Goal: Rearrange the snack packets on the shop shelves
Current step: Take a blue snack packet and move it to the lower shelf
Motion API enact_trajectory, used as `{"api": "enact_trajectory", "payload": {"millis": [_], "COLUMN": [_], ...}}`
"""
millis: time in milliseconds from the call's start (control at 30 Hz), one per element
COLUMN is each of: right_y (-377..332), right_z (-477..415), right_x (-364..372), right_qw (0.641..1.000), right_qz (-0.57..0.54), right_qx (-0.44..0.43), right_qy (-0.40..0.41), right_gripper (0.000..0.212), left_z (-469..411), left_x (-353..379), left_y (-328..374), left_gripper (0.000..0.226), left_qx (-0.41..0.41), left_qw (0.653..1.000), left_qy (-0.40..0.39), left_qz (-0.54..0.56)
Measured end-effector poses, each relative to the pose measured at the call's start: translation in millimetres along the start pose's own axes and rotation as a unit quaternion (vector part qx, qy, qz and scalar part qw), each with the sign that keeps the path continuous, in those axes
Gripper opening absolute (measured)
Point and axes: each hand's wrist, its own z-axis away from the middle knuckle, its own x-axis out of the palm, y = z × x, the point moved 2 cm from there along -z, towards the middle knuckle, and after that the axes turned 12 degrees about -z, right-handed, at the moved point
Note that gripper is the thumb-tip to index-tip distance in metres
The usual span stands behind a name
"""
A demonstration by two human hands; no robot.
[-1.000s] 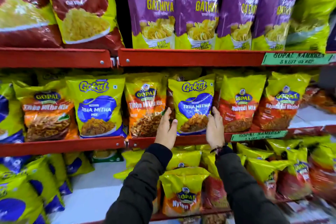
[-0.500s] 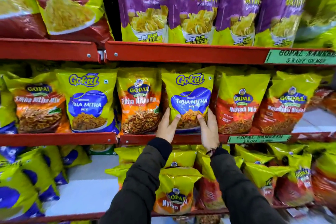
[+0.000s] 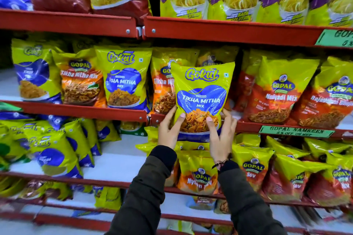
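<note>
Gokul packet (image 3: 201, 99) now lifted off middle shelf (image 3: 248, 126), out in front of row; 1 s ago it stood in line. Your left hand (image 3: 169, 129) and right hand (image 3: 221, 135) grasp its bottom corners. Next: re-slot beside matching Gokul pack (image 3: 124, 78), likely.

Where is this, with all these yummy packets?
Most likely a small grocery or snack shop: red shelves packed with rows of snack packets, and green discount tags clipped to the shelf edges.

"Gokul Tikha Mitha Mix" on packet (image 3: 201, 99)
</note>
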Motion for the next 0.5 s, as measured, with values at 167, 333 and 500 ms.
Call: {"api": "enact_trajectory", "payload": {"millis": [167, 333, 500], "right_y": [3, 7, 30], "right_z": [51, 104, 159], "right_x": [45, 104, 163], "right_qw": [0.999, 0.995, 0.986], "right_qz": [-0.009, -0.007, 0.014], "right_qx": [0.005, 0.034, 0.084], "right_qy": [-0.045, -0.095, -0.145], "right_gripper": [0.063, 0.065, 0.071], "left_z": [24, 39, 44], "left_x": [-70, -141, -211], "left_y": [-24, -57, -101], "left_gripper": [0.047, 0.045, 0.068], "left_qx": [-0.014, -0.028, -0.076], "left_qw": [0.997, 0.991, 0.984], "left_qy": [0.069, 0.116, 0.131], "left_qz": [-0.035, -0.059, -0.096]}}
